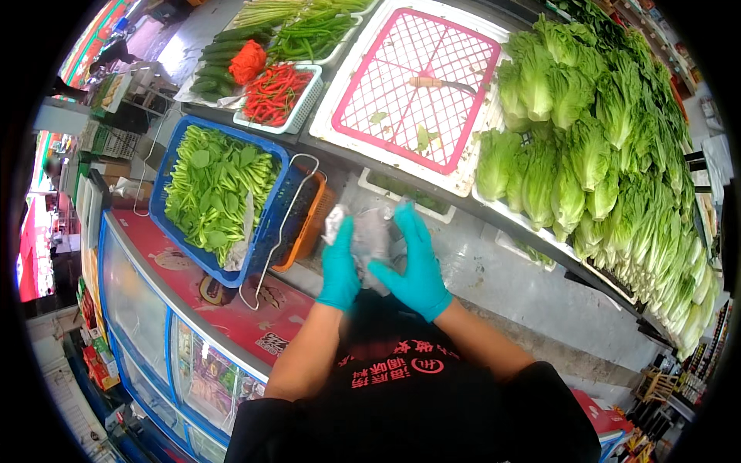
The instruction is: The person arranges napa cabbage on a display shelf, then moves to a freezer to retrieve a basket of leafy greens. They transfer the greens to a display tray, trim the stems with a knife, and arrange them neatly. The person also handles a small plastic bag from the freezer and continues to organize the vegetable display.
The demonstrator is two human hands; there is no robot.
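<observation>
Both my hands wear teal gloves and are raised in front of my black apron. Between them is a crumpled, whitish-grey sheet (371, 234), thin and partly see-through; whether it is plastic or paper, I cannot tell. My left hand (340, 269) grips its left side, where a white bunched part sticks up past the fingers. On the other side, my right hand (415, 269) holds the sheet with the thumb pointing inward and the fingers upward. Nearest on the left stands a blue plastic basket (263, 249) of leafy greens (217, 194), with a pale sheet tucked along its inner right side.
A pink lattice tray (393, 75) bears a wooden-handled sickle (428, 82) and leaf scraps. Romaine lettuce (587, 156) is heaped at right. Red chillies (275, 95), cucumbers (217, 72) and green peppers (310, 37) lie beyond. An orange crate (307, 231) and a glass-topped freezer (139, 243) are at left.
</observation>
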